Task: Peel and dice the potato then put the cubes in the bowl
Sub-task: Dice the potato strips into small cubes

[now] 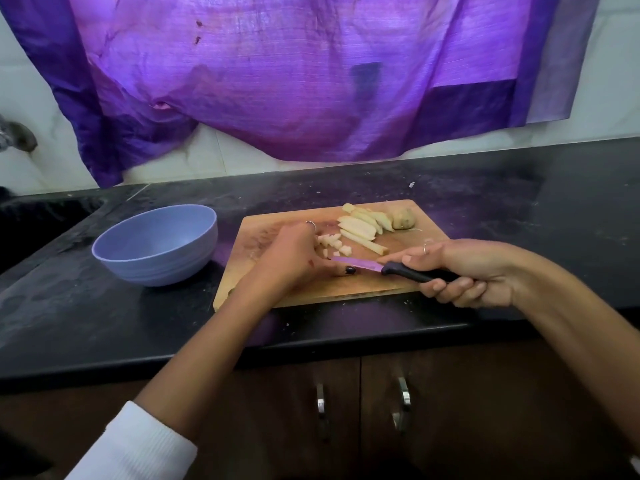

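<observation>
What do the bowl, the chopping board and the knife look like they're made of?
The bowl: probably matte plastic, even lavender-blue colour with ridged sides. The chopping board: wood or bamboo, tan with visible grain. The knife: black handle, likely plastic; its purple blade looks coated, but the material is unclear.

bowl (154, 244): pale lavender-blue
knife (388, 269): purple blade, black handle
cutting board (277, 230): light brown wood
countertop (519, 202): black
curtain (294, 71): purple
sleeve (135, 448): white
</observation>
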`<state>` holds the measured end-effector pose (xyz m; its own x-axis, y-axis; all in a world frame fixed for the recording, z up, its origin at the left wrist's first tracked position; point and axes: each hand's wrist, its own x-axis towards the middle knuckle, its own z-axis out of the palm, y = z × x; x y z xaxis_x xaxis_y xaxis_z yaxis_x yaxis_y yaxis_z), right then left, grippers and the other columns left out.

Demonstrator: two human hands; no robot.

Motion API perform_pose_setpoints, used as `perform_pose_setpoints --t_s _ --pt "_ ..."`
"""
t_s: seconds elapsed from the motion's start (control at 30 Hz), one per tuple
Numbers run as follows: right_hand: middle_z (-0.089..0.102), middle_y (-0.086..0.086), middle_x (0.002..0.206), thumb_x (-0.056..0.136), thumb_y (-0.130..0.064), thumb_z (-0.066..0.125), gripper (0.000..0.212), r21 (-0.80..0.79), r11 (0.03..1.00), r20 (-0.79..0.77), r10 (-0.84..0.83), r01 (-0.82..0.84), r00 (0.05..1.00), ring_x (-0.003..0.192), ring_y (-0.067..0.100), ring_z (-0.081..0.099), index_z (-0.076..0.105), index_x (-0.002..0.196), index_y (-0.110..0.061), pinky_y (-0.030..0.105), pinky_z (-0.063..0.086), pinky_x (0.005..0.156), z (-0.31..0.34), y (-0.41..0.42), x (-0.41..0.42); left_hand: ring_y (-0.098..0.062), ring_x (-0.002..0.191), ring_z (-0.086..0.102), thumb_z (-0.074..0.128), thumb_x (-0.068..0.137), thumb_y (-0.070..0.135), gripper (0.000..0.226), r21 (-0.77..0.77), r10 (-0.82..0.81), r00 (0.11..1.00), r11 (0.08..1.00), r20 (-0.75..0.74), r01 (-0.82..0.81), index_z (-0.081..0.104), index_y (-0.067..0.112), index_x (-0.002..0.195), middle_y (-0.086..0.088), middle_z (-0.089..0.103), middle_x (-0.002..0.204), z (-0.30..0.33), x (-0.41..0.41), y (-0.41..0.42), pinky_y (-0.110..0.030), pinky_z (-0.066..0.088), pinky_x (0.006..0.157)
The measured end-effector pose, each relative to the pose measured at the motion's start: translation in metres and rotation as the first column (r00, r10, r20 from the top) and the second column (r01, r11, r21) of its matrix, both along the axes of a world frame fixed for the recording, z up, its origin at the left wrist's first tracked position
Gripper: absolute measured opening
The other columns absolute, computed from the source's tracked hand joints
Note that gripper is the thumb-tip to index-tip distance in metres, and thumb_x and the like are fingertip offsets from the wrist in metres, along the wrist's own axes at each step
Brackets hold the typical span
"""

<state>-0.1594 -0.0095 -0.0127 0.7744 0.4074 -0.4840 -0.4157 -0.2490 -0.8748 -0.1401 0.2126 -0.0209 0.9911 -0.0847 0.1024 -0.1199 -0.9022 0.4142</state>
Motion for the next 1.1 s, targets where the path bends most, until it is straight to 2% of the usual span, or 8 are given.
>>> perform_pose_setpoints --t_s 0.17,0.37,0.47,0.57,0.67,0.8,0.93,1.1 --pt "0.037 0.001 0.057 0.103 -0.024 0.038 0.03 -0.013 1.0 0.019 0.023 -0.023 1.0 0.033 0.001 0.022 0.064 0.118 -0.026 0.011 0.016 0.026 0.003 -0.003 -0.01 -0.014 0.098 0.053 0.077 0.068 0.055 0.072 0.024 -0.049 0.991 0.998 -0.124 0.053 0.053 0.015 0.122 0.006 0.057 0.107 0.008 -0.002 0.01 -0.025 0.042 0.08" --pt "0.037 0.002 0.056 0.103 -0.024 0.036 0.031 -0.11 0.993 0.203 -0.026 0.049 0.979 0.034 0.002 0.022 0.062 0.12 -0.027 0.011 0.016 0.026 0.012 -0.007 -0.018 -0.014 0.087 0.049 0.076 0.076 0.043 0.062 0.012 -0.073 0.997 0.997 -0.04 0.073 0.053 0.013 0.125 0.005 0.054 0.099 0.005 -0.005 0.004 -0.024 0.038 0.073" --pt "0.037 0.002 0.056 0.103 -0.024 0.037 0.03 -0.098 0.991 0.252 -0.059 0.086 0.966 0.035 0.002 0.021 0.063 0.118 -0.027 0.011 0.015 0.027 0.015 -0.013 -0.023 -0.018 0.086 0.057 0.074 0.081 0.028 0.054 -0.075 -0.027 0.999 0.997 -0.03 0.024 0.054 0.017 0.13 -0.004 0.065 0.107 0.003 0.005 0.003 -0.023 0.042 0.071" --pt "0.039 0.003 0.056 0.102 -0.024 0.038 0.03 -0.061 0.992 0.268 -0.087 0.107 0.959 0.036 0.002 0.022 0.062 0.12 -0.028 0.012 0.016 0.027 0.015 -0.018 -0.026 -0.015 0.078 0.054 0.073 0.083 0.022 0.042 -0.092 0.044 0.999 0.995 0.0 -0.043 0.059 0.014 0.122 -0.006 0.065 0.104 -0.001 0.012 0.004 -0.022 0.037 0.063" --pt "0.04 0.002 0.056 0.103 -0.024 0.038 0.031 -0.028 0.992 0.276 -0.112 0.124 0.955 0.035 0.003 0.023 0.061 0.123 -0.027 0.012 0.017 0.026 0.012 -0.02 -0.026 -0.02 0.094 0.059 0.071 0.084 0.019 0.042 -0.159 0.126 0.989 0.981 0.082 -0.112 0.059 0.011 0.123 -0.008 0.064 0.111 -0.007 0.016 0.002 -0.025 0.045 0.074" --pt "0.04 0.002 0.055 0.103 -0.024 0.038 0.031 -0.003 0.991 0.309 -0.128 0.135 0.942 0.034 0.003 0.023 0.061 0.123 -0.027 0.012 0.017 0.026 0.012 -0.02 -0.025 -0.023 0.111 0.056 0.065 0.089 0.031 0.046 -0.125 0.14 0.968 0.985 0.209 -0.115 0.055 0.01 0.129 -0.01 0.058 0.126 -0.012 0.017 -0.002 -0.027 0.042 0.086" --pt "0.04 0.002 0.055 0.103 -0.024 0.038 0.03 0.006 0.99 0.331 -0.134 0.14 0.934 0.035 0.003 0.023 0.06 0.123 -0.028 0.012 0.017 0.027 0.01 -0.02 -0.024 -0.02 0.105 0.058 0.061 0.086 0.052 0.057 0.034 -0.031 0.994 0.999 0.107 0.028 0.055 0.016 0.129 -0.005 0.064 0.117 -0.016 0.011 -0.004 -0.027 0.044 0.081" --pt "0.042 0.002 0.055 0.103 -0.023 0.038 0.031 0.009 0.989 0.337 -0.143 0.149 0.931 0.035 0.004 0.025 0.06 0.123 -0.03 0.014 0.018 0.027 0.004 -0.02 -0.021 -0.02 0.102 0.058 0.057 0.087 0.055 0.06 0.088 -0.058 0.992 0.995 0.113 0.049 0.052 0.018 0.134 -0.005 0.064 0.115 -0.016 0.028 0.002 -0.029 0.046 0.085"
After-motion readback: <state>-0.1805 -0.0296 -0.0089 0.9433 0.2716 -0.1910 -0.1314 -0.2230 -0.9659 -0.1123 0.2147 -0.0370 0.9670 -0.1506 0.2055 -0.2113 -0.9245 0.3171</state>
